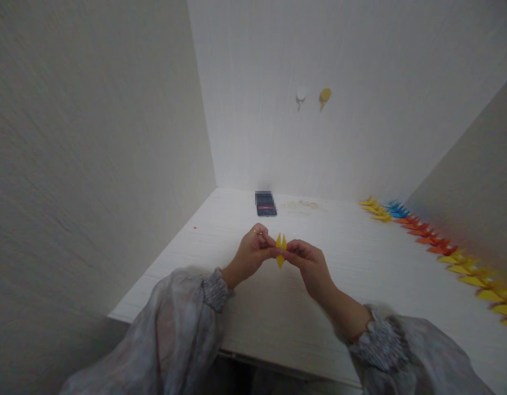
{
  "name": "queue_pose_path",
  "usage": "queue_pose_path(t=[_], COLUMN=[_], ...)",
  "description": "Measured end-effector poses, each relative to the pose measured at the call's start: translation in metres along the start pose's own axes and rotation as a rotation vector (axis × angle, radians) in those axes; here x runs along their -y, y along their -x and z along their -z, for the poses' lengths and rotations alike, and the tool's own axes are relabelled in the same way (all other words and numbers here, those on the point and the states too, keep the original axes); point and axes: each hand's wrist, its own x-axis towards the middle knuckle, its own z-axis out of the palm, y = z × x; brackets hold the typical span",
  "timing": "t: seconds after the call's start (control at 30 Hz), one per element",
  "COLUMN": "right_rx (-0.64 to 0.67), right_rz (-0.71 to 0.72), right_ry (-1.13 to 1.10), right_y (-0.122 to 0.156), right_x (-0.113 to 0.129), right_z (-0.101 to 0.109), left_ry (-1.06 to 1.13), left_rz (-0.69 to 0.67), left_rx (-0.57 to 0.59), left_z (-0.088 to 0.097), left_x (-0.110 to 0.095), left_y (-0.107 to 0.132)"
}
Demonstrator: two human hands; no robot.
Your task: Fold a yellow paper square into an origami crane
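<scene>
A small piece of folded yellow origami paper is held up over the white table, its two narrow points facing away from me and one point facing toward me. My left hand pinches its left side between thumb and fingers; a ring shows on that hand. From the right, my right hand pinches the other side, its thumb and fingertips close to those of the left. Both hands are closed on the paper, and the fingertips partly cover its middle.
A phone lies at the back of the white table. Folded paper cranes in yellow, blue and orange-red line the right side. Two hooks are on the back wall. Panels stand left and right. A tiny red scrap lies at left.
</scene>
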Motion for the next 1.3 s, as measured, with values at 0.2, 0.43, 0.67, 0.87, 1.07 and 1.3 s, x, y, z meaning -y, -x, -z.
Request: queue_pose_path(t=[0.2, 0.43, 0.67, 0.87, 1.07, 1.3], right_rx=[0.010, -0.011, -0.025, 0.023, 0.012, -0.034], right_rz=[0.021, 0.152, 0.265, 0.304, 0.340, 0.320], right_ry=[0.100, 0.364, 0.371, 0.341, 0.375, 0.406], right_y=[-0.003, -0.003, 0.001, -0.001, -0.002, -0.002], right_x=[-0.001, -0.002, 0.003, 0.006, 0.009, 0.010], right_z=[0.002, 0.007, 0.005, 0.006, 0.006, 0.005], left_ry=[-0.009, -0.061, -0.038, -0.027, -0.027, -0.070], left_rz=[0.001, 0.087, 0.080, 0.115, 0.135, 0.101], left_rx=[-0.019, -0.005, 0.009, 0.037, 0.056, 0.030], left_z=[0.004, 0.006, 0.005, 0.007, 0.007, 0.006], left_x=[0.005, 0.006, 0.004, 0.006, 0.007, 0.006], left_y=[-0.002, -0.004, -0.003, -0.001, -0.001, 0.000])
